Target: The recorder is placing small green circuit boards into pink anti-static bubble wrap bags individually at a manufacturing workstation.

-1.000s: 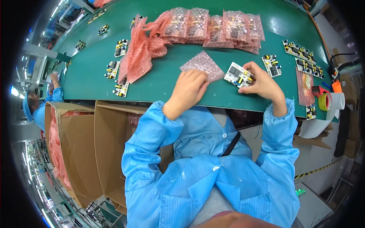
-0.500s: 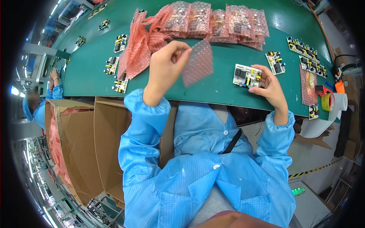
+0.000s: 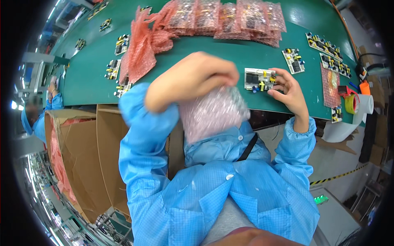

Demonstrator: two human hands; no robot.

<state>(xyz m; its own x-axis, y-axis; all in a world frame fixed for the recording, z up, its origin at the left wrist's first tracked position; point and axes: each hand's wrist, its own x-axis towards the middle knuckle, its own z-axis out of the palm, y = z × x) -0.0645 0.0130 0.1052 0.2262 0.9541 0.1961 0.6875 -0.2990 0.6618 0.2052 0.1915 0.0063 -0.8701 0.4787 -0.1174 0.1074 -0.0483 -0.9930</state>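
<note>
My left hand (image 3: 197, 80) is closed on the upper edge of a pink bubble wrap bag (image 3: 213, 115), which hangs below it, blurred by motion, in front of the table's near edge. On the right, my right hand (image 3: 289, 92) grips the right end of a circuit board (image 3: 257, 79) with thumb and fingers. The board carries black, yellow and blue parts and is held above the green table near its front edge. A heap of empty pink bubble wrap bags (image 3: 141, 49) lies to the left, beyond my left forearm.
Bagged circuit boards (image 3: 219, 18) lie stacked at the back. Loose boards (image 3: 293, 60) lie at right and more boards (image 3: 113, 69) at left. A yellow tape roll (image 3: 351, 103) sits at the right edge. Cardboard boxes (image 3: 82, 160) stand at lower left, with another person (image 3: 43, 106) beyond.
My left hand has brought the bubble wrap bag down and toward me, slightly right. The board in my right hand has turned a little. The whole view has shifted slightly.
</note>
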